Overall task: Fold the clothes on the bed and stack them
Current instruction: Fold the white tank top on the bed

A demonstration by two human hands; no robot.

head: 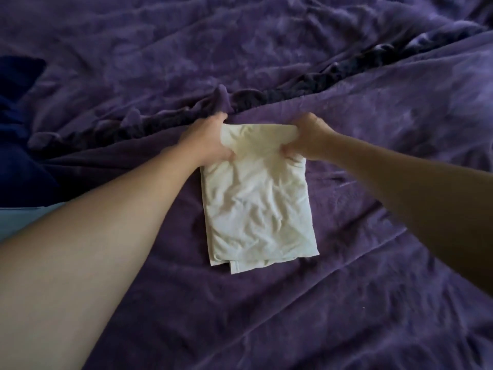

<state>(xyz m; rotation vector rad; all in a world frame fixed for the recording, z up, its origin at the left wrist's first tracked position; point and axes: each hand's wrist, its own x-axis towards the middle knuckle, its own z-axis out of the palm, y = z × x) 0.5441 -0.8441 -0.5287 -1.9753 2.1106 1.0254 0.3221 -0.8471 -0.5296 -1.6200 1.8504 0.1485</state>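
As L hand (210, 141) & R hand (306, 140) each pinched a top corner of the cloth (256, 198), mid-frame, it looked light, soft, limp; corners seemed best hold.

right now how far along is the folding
Done: the white garment lies on the purple blanket, already folded into a narrow rectangle. In hand: the left hand and right hand each grip a far corner of it, likely for another fold. Left: that fold and the stacking; no stack shows. Dark blue fabric at the left edge may be more clothing.
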